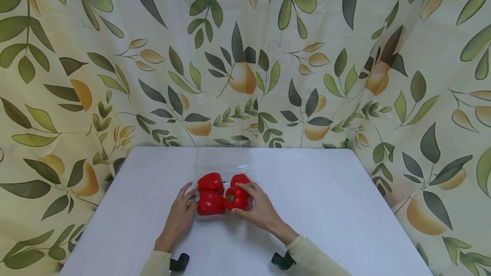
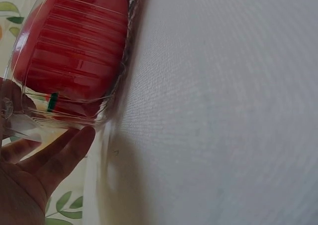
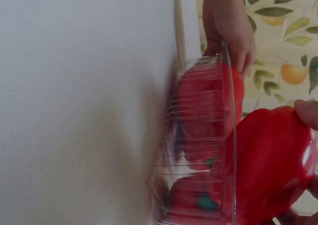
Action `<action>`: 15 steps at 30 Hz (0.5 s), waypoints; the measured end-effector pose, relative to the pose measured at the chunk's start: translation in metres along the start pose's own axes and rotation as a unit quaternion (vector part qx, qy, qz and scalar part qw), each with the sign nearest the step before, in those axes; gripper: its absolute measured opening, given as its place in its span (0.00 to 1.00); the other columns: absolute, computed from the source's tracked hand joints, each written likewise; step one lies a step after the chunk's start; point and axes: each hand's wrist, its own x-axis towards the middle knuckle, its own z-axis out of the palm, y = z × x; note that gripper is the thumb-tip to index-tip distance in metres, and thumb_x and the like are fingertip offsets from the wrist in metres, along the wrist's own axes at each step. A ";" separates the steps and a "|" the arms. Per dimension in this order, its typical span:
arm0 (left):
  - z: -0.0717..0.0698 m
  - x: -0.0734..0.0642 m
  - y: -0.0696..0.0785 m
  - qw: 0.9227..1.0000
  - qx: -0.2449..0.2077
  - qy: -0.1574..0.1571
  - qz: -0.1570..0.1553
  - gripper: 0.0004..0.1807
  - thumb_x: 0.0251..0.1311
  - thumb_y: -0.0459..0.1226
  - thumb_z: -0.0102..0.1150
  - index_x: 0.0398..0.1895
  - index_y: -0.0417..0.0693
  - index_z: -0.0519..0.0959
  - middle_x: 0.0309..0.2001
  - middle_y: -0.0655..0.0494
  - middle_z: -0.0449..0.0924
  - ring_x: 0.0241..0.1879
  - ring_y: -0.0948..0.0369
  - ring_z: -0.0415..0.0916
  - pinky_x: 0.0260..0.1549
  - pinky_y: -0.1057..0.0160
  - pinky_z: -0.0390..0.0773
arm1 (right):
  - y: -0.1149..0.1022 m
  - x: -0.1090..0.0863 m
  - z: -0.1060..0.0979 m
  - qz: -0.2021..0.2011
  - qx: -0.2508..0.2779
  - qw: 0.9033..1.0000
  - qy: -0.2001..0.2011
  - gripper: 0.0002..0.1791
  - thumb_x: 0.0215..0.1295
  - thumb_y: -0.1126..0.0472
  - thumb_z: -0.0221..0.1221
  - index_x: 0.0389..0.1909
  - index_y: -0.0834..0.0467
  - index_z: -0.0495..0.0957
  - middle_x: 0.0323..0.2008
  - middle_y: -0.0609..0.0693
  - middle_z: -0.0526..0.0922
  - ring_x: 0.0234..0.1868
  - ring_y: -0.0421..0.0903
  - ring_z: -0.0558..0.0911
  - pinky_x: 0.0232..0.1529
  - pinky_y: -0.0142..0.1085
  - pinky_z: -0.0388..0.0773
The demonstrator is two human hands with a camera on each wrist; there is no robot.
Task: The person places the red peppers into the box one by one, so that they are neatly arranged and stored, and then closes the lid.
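Observation:
A clear plastic clamshell container [image 3: 229,150] rests on the white table with its lid [image 1: 223,156] laid back behind it. Two red bell peppers [image 1: 210,202] fill its left half, and another red pepper [image 1: 240,179] sits at the back right. My right hand [image 1: 261,210] grips one more red bell pepper [image 3: 273,160] between thumb and fingers, over the container's front right part. This pepper rises above the rim, its green stem toward the left. On the other side, my left hand [image 1: 180,214] touches the container's left wall, fingers extended along it [image 2: 54,155].
The white table [image 1: 314,191] extends around the container. Leaf-and-fruit patterned cloth [image 1: 268,76] hangs behind the table and along both sides. Black wrist devices [image 1: 283,261] show at both sleeves.

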 end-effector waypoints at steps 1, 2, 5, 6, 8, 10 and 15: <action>0.000 0.000 0.000 1.000 -0.002 0.000 0.001 0.24 0.64 0.32 0.54 0.65 0.41 0.73 0.72 0.48 0.63 0.58 0.51 0.79 0.52 0.54 0.82 | 0.000 0.000 0.000 -0.003 -0.003 1.000 0.002 0.42 0.46 0.47 0.74 0.65 0.44 0.71 0.57 0.49 0.74 0.61 0.50 0.73 0.46 0.44 0.86; 0.000 0.000 0.001 1.000 -0.003 0.000 0.000 0.24 0.64 0.32 0.54 0.65 0.41 0.73 0.72 0.48 0.63 0.58 0.51 0.79 0.52 0.54 0.82 | 0.000 0.000 0.000 -0.004 -0.006 1.000 0.003 0.42 0.46 0.47 0.73 0.65 0.44 0.71 0.57 0.49 0.74 0.61 0.50 0.73 0.46 0.44 0.86; -0.001 0.000 0.002 1.000 -0.008 0.001 -0.001 0.23 0.65 0.31 0.52 0.64 0.40 0.74 0.71 0.48 0.64 0.57 0.51 0.79 0.52 0.54 0.82 | 0.001 0.001 0.000 -0.007 -0.018 1.000 0.004 0.42 0.46 0.45 0.73 0.65 0.45 0.71 0.56 0.49 0.74 0.60 0.49 0.73 0.46 0.44 0.86; -0.001 0.000 0.002 1.000 -0.008 0.001 -0.001 0.23 0.65 0.31 0.52 0.64 0.40 0.73 0.71 0.48 0.64 0.57 0.51 0.79 0.52 0.54 0.82 | 0.001 0.001 0.000 -0.006 -0.019 1.000 0.005 0.42 0.46 0.46 0.73 0.66 0.45 0.71 0.56 0.49 0.74 0.61 0.49 0.73 0.47 0.45 0.86; -0.001 0.000 0.003 1.000 -0.008 0.001 -0.004 0.23 0.65 0.32 0.52 0.65 0.41 0.73 0.71 0.48 0.64 0.58 0.51 0.79 0.52 0.54 0.82 | 0.001 0.001 0.001 -0.008 -0.024 1.000 0.005 0.43 0.46 0.46 0.73 0.66 0.46 0.70 0.57 0.49 0.74 0.61 0.50 0.72 0.46 0.45 0.86; -0.001 0.000 0.003 1.000 -0.007 0.001 -0.006 0.24 0.65 0.32 0.52 0.65 0.41 0.73 0.71 0.49 0.64 0.58 0.51 0.79 0.52 0.54 0.83 | 0.001 0.002 0.002 -0.008 -0.027 1.000 0.006 0.45 0.45 0.47 0.74 0.67 0.47 0.69 0.58 0.49 0.74 0.61 0.50 0.73 0.46 0.45 0.86; 0.000 0.000 0.003 1.000 -0.005 0.003 -0.008 0.24 0.65 0.32 0.53 0.65 0.41 0.73 0.71 0.49 0.64 0.58 0.51 0.79 0.52 0.54 0.83 | 0.001 0.002 0.003 -0.010 -0.041 0.999 0.014 0.45 0.42 0.48 0.76 0.64 0.48 0.68 0.59 0.47 0.75 0.60 0.48 0.74 0.46 0.44 0.86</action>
